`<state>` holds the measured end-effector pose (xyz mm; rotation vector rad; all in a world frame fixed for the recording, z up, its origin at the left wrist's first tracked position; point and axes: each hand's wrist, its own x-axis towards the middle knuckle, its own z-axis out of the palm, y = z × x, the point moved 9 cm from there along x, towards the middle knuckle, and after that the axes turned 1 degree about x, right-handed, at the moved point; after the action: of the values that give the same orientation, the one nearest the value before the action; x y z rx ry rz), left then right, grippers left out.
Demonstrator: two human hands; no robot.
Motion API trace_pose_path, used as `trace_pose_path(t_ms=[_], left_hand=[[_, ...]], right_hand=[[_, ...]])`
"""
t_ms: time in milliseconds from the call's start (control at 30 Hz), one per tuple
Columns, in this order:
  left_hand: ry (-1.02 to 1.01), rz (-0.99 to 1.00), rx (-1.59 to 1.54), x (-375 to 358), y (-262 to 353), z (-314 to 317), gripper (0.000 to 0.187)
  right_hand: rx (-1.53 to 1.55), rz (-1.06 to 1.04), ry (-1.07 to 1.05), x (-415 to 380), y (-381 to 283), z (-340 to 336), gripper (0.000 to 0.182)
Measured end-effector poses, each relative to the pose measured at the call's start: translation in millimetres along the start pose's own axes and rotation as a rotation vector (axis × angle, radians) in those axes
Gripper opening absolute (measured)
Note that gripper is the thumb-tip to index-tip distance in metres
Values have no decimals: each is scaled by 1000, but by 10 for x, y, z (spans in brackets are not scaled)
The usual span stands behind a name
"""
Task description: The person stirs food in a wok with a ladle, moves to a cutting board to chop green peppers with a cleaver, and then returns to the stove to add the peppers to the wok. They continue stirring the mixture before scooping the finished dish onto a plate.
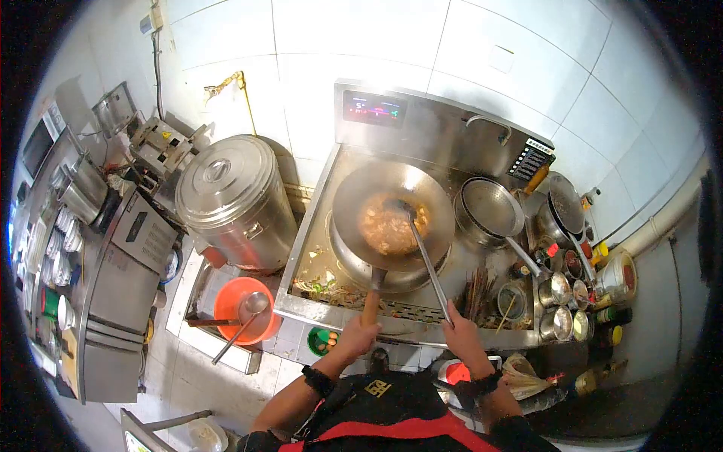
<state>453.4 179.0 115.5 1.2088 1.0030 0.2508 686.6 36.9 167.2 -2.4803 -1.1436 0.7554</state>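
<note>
My left hand [360,335] is wrapped round the wooden handle [370,307] of a large wok [348,203] on the stove. In my right hand [462,337] is the long metal shaft of a ladle [429,264]. The ladle's dark head reaches into the wok, touching brownish, saucy food [385,232] in chunks; the head is partly sunk in it. Faint steam hangs above.
Right of the wok sits a strainer on a pan [488,205], with seasoning tins [556,288] beyond it. Leftward stand a lidded steel pot [241,203] and an orange bucket [230,290] with another ladle [239,331]. A green bowl of eggs [322,340] lies below the stove edge.
</note>
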Motion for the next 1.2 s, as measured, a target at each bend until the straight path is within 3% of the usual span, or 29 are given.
trace_pose_path(t_ms=[67, 267, 300, 400, 467, 533, 600, 700, 733, 800, 833, 867, 900, 933, 1033, 1067, 1133, 1200], left_hand=[[-14, 8, -7, -33, -16, 22, 30], [-74, -55, -1, 20, -104, 97, 31], [-55, -72, -25, -5, -88, 110, 30], [-77, -139, -26, -2, -229, 57, 32], [-218, -46, -251, -116, -183, 20, 36], [-228, -6, -288, -255, -412, -266, 42], [26, 70, -118, -512, -514, -759, 50], [448, -65, -5, -1270, -1144, -1614, 51], [593, -50, -62, -1527, -1446, -1870, 50], [735, -82, 165, -2066, -1584, -2141, 50], [842, -99, -15, -2342, -1597, -2113, 50], [910, -62, -144, -2953, -2450, -2215, 48], [990, -123, 67, -2671, -1844, -2205, 48], [978, -157, 39, -2721, -1902, -2186, 48], [975, 38, -19, -2693, -2088, -2104, 55], [1003, 108, 53, -2785, -2097, -2238, 56], [946, 72, 1, -2943, -2406, -2140, 56], [992, 45, -10, -3467, -2562, -2196, 53]], right_hand=[[42, -221, 174, 147, 13, 106, 63], [20, -201, 74, 14, -35, -113, 61], [72, -312, 174, 59, -46, -120, 59], [-44, -255, 267, 278, -86, -130, 57], [-100, -207, 254, 477, -24, -28, 56], [-163, -168, 228, 576, 19, 76, 55], [-180, -107, 216, 632, 155, 129, 54], [-105, -147, 150, 565, 442, 202, 54], [-85, -191, 95, 636, 505, 245, 53], [-99, -357, 11, 785, 134, 272, 54], [-606, -309, -91, 1104, 142, 575, 53], [-1128, -279, -105, 1413, 191, 779, 53], [-595, -366, 139, 1679, 372, 419, 50], [-72, -573, 308, 1854, 555, 69, 49], [172, -583, 218, 843, -1191, 84, 45], [187, -626, 230, 827, -1455, 257, 45], [308, -911, -172, 736, -1906, 938, 42], [286, -832, -346, 272, -2456, 1527, 40]])
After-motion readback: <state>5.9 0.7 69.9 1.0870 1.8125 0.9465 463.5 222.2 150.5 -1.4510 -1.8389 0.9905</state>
